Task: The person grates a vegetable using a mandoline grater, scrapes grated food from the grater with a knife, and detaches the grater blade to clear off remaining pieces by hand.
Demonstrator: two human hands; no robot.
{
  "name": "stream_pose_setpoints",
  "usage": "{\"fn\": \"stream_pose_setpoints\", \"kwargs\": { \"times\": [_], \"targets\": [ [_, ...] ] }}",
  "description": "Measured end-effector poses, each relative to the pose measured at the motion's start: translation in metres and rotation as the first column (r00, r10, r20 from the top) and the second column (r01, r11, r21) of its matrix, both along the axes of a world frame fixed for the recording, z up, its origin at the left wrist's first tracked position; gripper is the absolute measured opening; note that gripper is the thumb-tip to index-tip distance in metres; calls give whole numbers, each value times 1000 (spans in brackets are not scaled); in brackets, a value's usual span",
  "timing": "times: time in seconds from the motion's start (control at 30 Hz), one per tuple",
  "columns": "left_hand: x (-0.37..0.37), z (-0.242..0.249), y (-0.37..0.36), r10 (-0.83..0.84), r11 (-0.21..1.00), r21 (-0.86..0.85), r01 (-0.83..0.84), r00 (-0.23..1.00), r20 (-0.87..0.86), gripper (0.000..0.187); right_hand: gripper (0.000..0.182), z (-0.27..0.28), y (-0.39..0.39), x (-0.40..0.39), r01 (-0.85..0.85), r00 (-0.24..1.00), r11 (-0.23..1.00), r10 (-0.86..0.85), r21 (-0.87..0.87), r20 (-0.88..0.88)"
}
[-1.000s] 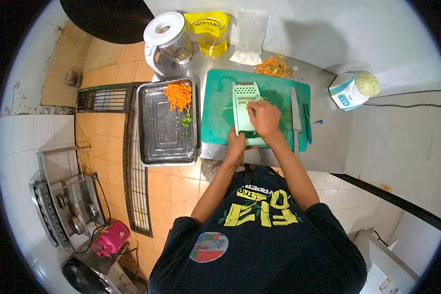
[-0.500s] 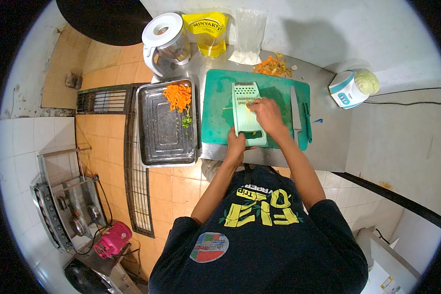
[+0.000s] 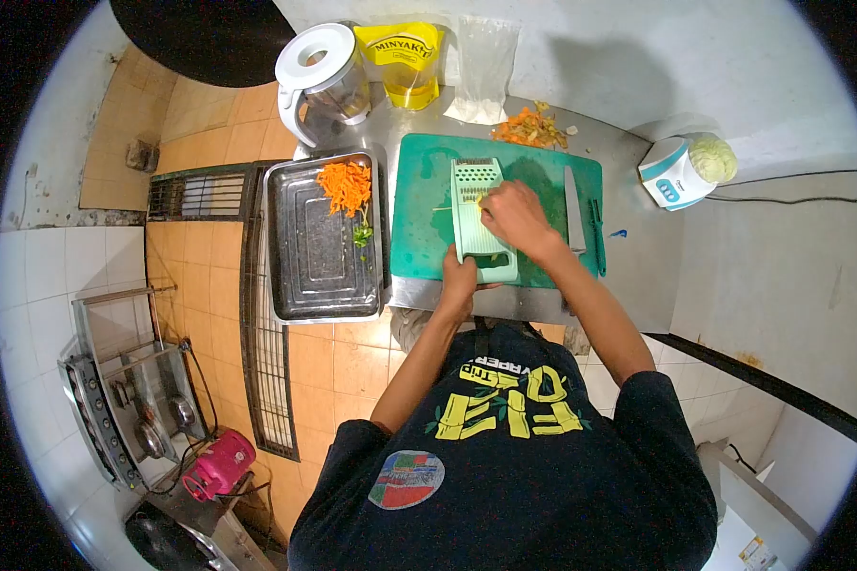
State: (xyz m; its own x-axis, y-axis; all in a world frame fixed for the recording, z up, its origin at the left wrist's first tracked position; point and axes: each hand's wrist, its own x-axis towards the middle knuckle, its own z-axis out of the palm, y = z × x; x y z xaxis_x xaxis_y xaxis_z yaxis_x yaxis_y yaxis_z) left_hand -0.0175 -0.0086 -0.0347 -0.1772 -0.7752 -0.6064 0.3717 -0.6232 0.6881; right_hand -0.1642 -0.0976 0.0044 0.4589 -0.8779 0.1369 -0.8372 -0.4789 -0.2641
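Observation:
A pale green grater (image 3: 477, 178) lies tilted lengthwise on the green cutting board (image 3: 421, 162). My left hand (image 3: 460, 274) is closed around its handle at the near end. Over the middle of the grating surface, my right hand (image 3: 517, 221) is closed with its fingertips pressed down; a bit of a small yellowish vegetable piece shows at them, mostly hidden by the fingers. A knife (image 3: 574, 211) with a long blade lies on the board to the right of my right hand, and a green-handled peeler-like tool (image 3: 597, 238) lies beside it.
Left of the board stands a metal tray (image 3: 274, 247) with shredded carrot (image 3: 345, 187) and green pieces (image 3: 363, 234). Behind are a blender jug (image 3: 328, 71), a yellow pouch (image 3: 405, 67), a clear bag (image 3: 484, 71) and peelings (image 3: 531, 127). A scale (image 3: 671, 175) carries a cabbage (image 3: 712, 159) at right.
My right hand has shifted slightly down the grater towards me, and its forearm and elbow have swung outward to the right. My left hand keeps its place on the handle.

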Motion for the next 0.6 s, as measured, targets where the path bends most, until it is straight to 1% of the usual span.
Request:
{"fn": "stream_pose_setpoints", "kwargs": {
  "times": [0.1,0.2,0.23,0.33,0.43,0.53,0.6],
  "targets": [
    [0,-2,-1,-18,1000,-10,18,1000,-8,41,13,3,-4,4,-23,1000,1000,22,-14,-19],
    [-1,-3,0,15,1000,-22,-15,1000,-19,40,12,-3,-9,10,11,993,1000,-8,26,-121],
    [-2,-3,1,33,999,-27,-33,999,-24,39,12,-4,-11,11,12,992,1000,-11,12,-126],
    [2,-3,-1,-21,1000,-22,20,1000,-10,43,11,-7,-14,14,25,990,999,-29,-25,-135],
    [2,-1,-2,-14,1000,-24,14,1000,-22,45,10,-11,-17,15,56,990,998,-61,-38,-129],
    [-1,0,-3,47,998,-29,-48,999,-26,41,11,-13,-18,14,71,992,997,-74,-29,-107],
    [-2,0,-2,52,998,-36,-53,998,-30,40,12,-9,-19,14,74,992,997,-76,-26,-103]
  ]
}}
